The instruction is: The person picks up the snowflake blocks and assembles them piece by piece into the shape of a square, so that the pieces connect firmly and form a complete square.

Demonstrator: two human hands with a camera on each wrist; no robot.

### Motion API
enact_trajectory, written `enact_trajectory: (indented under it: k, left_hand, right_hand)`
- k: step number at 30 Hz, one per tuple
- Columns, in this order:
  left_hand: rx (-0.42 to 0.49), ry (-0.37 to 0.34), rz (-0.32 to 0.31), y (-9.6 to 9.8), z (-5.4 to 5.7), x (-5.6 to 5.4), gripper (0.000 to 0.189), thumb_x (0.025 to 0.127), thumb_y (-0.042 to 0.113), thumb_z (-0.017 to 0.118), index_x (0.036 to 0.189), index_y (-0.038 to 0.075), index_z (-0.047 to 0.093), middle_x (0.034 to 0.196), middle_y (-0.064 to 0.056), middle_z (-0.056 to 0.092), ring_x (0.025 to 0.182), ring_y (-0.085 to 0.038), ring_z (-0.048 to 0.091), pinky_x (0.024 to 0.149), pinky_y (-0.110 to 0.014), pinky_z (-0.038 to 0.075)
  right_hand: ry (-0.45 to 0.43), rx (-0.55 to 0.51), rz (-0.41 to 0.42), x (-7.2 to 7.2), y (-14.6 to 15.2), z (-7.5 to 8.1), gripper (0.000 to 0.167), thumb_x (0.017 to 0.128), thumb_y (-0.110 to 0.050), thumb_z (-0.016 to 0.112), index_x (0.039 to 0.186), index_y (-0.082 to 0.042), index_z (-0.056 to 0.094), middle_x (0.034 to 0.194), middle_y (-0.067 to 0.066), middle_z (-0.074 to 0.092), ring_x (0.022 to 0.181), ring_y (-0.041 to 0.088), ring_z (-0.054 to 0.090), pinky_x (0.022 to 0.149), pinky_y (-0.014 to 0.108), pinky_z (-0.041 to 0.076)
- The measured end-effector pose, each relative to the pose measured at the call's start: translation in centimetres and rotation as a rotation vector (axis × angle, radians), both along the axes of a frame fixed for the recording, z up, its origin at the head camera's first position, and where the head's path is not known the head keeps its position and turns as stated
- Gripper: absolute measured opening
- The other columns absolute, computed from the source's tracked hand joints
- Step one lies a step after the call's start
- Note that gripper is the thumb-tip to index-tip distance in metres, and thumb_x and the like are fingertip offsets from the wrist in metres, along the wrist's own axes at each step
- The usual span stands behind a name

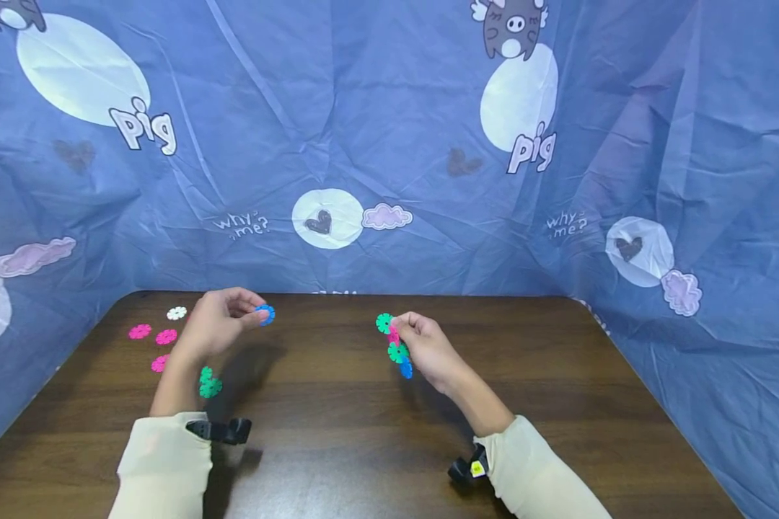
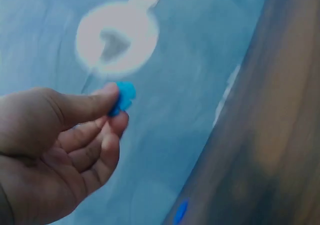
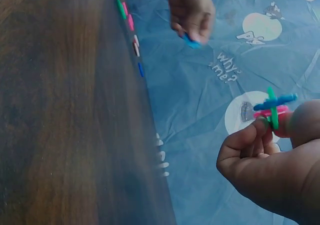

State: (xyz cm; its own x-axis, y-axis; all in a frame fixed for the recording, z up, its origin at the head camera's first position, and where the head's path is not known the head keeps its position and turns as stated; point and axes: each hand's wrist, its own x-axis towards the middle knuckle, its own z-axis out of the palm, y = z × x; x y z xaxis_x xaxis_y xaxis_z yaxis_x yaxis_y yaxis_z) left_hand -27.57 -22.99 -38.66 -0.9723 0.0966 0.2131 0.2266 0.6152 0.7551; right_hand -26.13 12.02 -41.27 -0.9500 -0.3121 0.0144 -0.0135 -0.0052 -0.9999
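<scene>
Disc chain [image 1: 397, 352] is hanging mid-scene, my right hand [image 1: 433, 355] pinching it near its pink piece [image 1: 394, 336]. Farther left, my left hand [image 1: 219, 321] is pinching a single blue disc [image 1: 269, 314]. Probably adding pieces; next move likely calling for lining up notches. My grip is partly hiding the pink piece, my left forearm [image 1: 179, 383] covering part of a pink disc [image 1: 159, 363].
</scene>
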Motion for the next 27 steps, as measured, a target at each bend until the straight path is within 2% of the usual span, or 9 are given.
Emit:
enact_trajectory:
  k: [3,7,11,15,18,22,27]
  left_hand:
    - [0.04,0.005,-0.072,3.3,0.2,-0.2,0.018,0.093,0.015,0.078,0.104,0.003,0.071,0.092,-0.008,0.073,0.082,-0.017,0.067,0.071,-0.03,0.051]
    - [0.088,-0.002,-0.16,7.2,-0.2,-0.2,0.014,0.092,0.013,0.078,0.1,0.005,0.07,0.09,-0.006,0.072,0.081,-0.018,0.068,0.072,-0.033,0.052]
    - [0.151,-0.004,-0.198,9.8,-0.6,0.0,0.012,0.092,0.01,0.078,0.1,0.006,0.07,0.09,-0.006,0.071,0.082,-0.018,0.068,0.072,-0.033,0.053]
    - [0.217,0.007,-0.209,11.1,-0.8,0.3,0.012,0.092,0.007,0.077,0.101,0.005,0.07,0.091,-0.007,0.071,0.083,-0.019,0.068,0.074,-0.032,0.052]
    - [0.243,0.019,-0.228,11.7,-0.8,0.4,0.011,0.092,0.006,0.076,0.102,0.005,0.072,0.091,-0.007,0.072,0.084,-0.024,0.069,0.074,-0.032,0.053]
    - [0.226,0.037,-0.271,12.0,-0.8,0.5,0.008,0.093,0.007,0.076,0.1,0.009,0.074,0.089,-0.005,0.073,0.084,-0.03,0.069,0.072,-0.032,0.053]
    - [0.197,0.063,-0.32,12.1,-1.0,0.6,0.007,0.093,0.006,0.075,0.098,0.01,0.074,0.087,-0.004,0.073,0.08,-0.026,0.065,0.069,-0.031,0.052]
  right_hand:
    - [0.037,-0.001,-0.018,0.0,-0.1,-0.2,0.015,0.107,-0.011,0.049,0.106,0.003,0.056,0.076,0.0,0.059,0.065,0.011,0.057,0.061,0.022,0.049]
    - [0.083,0.022,-0.052,-0.1,-0.2,-0.4,0.015,0.107,-0.009,0.052,0.105,0.004,0.059,0.078,0.001,0.062,0.068,0.011,0.061,0.067,0.023,0.052]
    - [0.099,0.068,-0.049,0.0,-0.2,-0.3,0.016,0.106,-0.009,0.054,0.106,0.005,0.061,0.08,0.003,0.063,0.07,0.011,0.061,0.068,0.023,0.052]
    - [0.101,0.119,-0.01,0.1,-0.1,-0.1,0.018,0.106,-0.01,0.055,0.107,0.006,0.063,0.082,0.004,0.063,0.07,0.011,0.06,0.068,0.023,0.051]
    - [0.105,0.14,0.022,0.2,0.0,0.0,0.02,0.106,-0.011,0.056,0.109,0.007,0.064,0.082,0.002,0.063,0.07,0.011,0.059,0.066,0.023,0.05]
    - [0.099,0.134,0.068,0.3,0.0,0.1,0.022,0.106,-0.013,0.056,0.109,0.007,0.065,0.081,0.002,0.063,0.068,0.011,0.058,0.064,0.022,0.049]
    - [0.086,0.128,0.101,0.3,0.0,0.1,0.023,0.106,-0.013,0.056,0.109,0.008,0.064,0.081,0.006,0.063,0.067,0.011,0.058,0.063,0.022,0.049]
